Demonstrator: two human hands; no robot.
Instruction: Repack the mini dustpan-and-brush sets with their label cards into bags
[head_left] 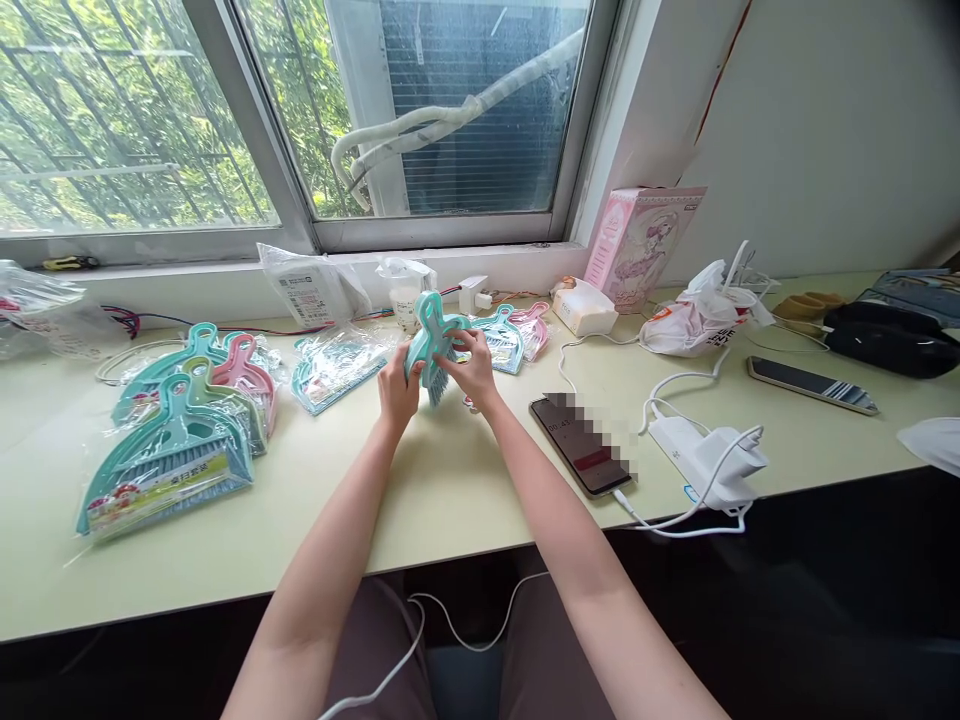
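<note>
Above the middle of the table, both hands hold a small teal dustpan and brush set [430,345], handle end up and blue-grey bristles hanging down. My left hand [400,392] grips its left side, the thumb on the near face. On the other side, my right hand [474,368] pinches it near the brush with bent fingers. Which piece each fingertip presses is partly hidden. To the left lie several similar sets in clear wrap, a teal one [172,455] in front and a pink one [246,385] behind. Another wrapped teal set [337,375] is just left of my hands.
Behind my hands lie more wrapped sets [504,335]. On the right are a phone [581,445] on a cable, a white power strip [697,455], a second phone [814,385], a plastic bag [694,320] and a pink box [641,245]. The table edge [450,560] runs close to my lap.
</note>
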